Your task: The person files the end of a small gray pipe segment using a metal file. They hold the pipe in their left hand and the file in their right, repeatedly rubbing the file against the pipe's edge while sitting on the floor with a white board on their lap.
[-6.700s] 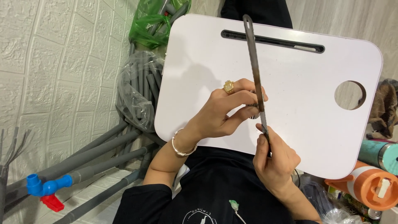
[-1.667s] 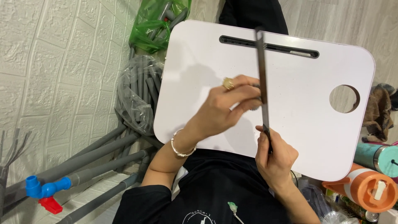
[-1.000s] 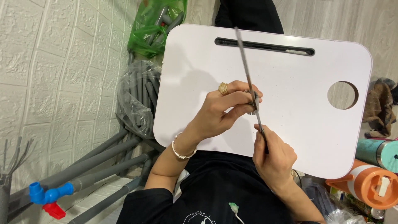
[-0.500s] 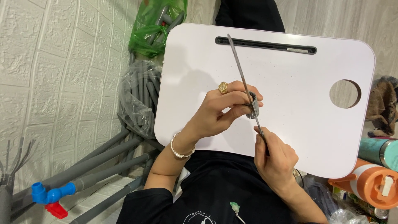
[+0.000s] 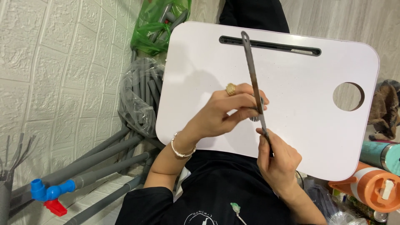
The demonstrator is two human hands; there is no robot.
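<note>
Both hands engaged above the white lap table (image 5: 200, 83): right hand (image 5: 278, 160) clenched on the metal file (image 5: 253, 79), left hand (image 5: 227, 112) pinching a small grey fitting (image 5: 255, 118). Filing in progress, I judge; next stroke needs steady pressure.

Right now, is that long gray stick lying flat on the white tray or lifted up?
Lifted up. The right hand grips the stick at its near end, and the left hand pinches its middle above the tray.

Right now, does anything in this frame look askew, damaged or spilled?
Nothing stands out. The left hand pinches a small part against a thin metal file, whose handle end the right hand grips, above an unmarked white lap tray.
</note>
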